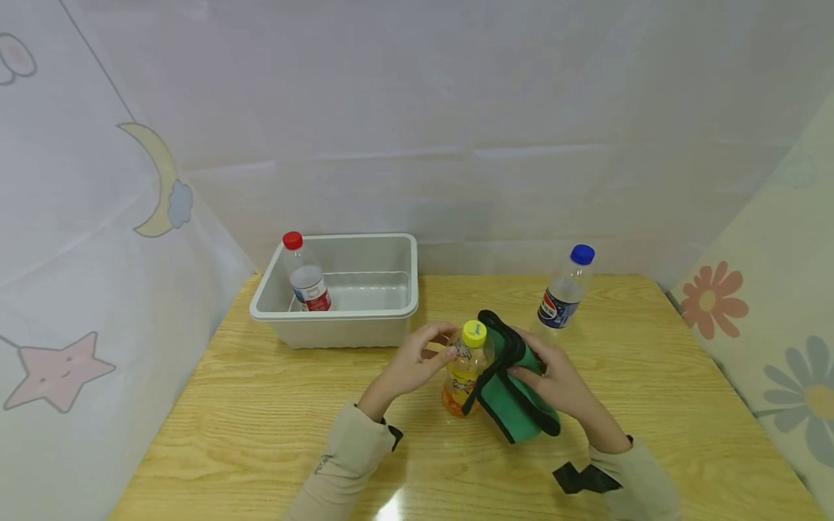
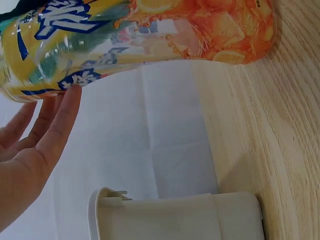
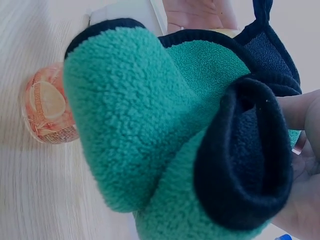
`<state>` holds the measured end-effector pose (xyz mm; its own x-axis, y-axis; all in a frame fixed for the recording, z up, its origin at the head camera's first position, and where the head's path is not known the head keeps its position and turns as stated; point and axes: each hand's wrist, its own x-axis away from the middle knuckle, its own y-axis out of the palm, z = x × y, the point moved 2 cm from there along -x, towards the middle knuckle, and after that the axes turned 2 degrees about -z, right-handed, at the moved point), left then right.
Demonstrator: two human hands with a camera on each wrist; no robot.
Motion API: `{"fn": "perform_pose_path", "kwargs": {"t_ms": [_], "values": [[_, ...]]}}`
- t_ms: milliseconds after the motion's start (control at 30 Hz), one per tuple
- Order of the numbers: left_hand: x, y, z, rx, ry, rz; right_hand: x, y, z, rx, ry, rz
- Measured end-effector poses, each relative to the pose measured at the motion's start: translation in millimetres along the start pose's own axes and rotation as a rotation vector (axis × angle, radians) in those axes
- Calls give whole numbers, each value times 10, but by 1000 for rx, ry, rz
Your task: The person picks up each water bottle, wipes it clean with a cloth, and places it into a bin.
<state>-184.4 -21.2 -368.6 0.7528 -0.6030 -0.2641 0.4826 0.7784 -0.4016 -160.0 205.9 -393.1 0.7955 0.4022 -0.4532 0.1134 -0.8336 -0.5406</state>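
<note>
An orange-drink bottle [image 1: 464, 376] with a yellow cap stands upright on the table. My left hand [image 1: 420, 362] holds it near the top of its label, thumb on the near side. The left wrist view shows the fingertips [image 2: 72, 100] against the label of the bottle [image 2: 165, 30]. In my right hand [image 1: 554, 376] is a folded green cloth [image 1: 521, 405] with black edging, gripped between thumb and fingers. The cloth lies against the bottle's right side in the head view. Seen from the right wrist, the fluffy cloth [image 3: 125, 110] hides most of the bottle [image 3: 47, 102].
Behind to the left is a whitish plastic bin [image 1: 345, 333], with a red-capped bottle [image 1: 309, 282] leaning inside it. A blue-capped bottle [image 1: 563, 293] stands on the wooden table [image 1: 260, 427] at the back right. Printed cloth [image 1: 456, 130] hangs around the table.
</note>
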Motion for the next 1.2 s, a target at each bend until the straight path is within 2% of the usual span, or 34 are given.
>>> {"fn": "perform_pose_path", "kwargs": {"t_ms": [333,500,867,933,1100,1200], "values": [[12,74,-14,88,-59,52,-8,31,50,87,35,-33],[9,92,-24,102,-64,64,-14,55,83,110,46,-61],[27,77,-24,96,-50,69,41,156,217,-58,215,-124],[28,76,-22,91,-49,69,58,171,236,-83,211,-132],[28,76,-10,80,-49,65,88,171,245,-121,118,-151],[28,77,-4,81,-52,64,83,161,207,-125,109,-163]]}}
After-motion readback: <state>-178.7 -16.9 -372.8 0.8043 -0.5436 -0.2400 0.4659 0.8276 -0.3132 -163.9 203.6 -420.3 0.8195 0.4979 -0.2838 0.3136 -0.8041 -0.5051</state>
